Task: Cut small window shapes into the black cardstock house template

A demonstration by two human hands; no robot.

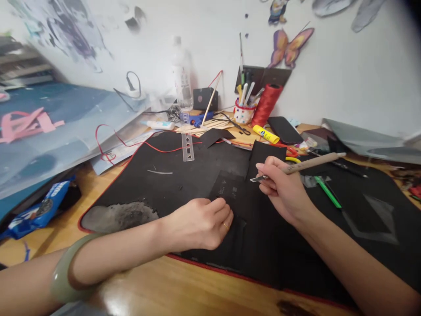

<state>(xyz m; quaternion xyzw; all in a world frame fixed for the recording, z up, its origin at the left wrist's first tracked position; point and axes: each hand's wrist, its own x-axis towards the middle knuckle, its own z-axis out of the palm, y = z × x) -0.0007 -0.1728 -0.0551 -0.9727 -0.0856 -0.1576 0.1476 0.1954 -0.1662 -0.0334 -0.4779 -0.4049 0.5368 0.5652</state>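
My right hand [283,186] holds a craft knife [312,163] like a pen, its pale handle slanting up to the right. The blade points left, above the black mat [197,184]. My left hand [205,223] is closed, its knuckles up, and rests low over the mat. What its fingers hold, if anything, is hidden. Just beyond them lies a small dark piece with cut marks [228,186], black on black, so its edges are hard to see. A folded sheet of black paper [266,153] is behind the knife tip.
A clear stencil ruler [188,147] and red ribbon [158,149] lie at the mat's far side. Behind stand a pen cup [245,113], a red thread spool [267,105] and a plastic bottle [182,79]. A glue stick [265,134], phone [284,130] and green cutter [328,192] are on the right.
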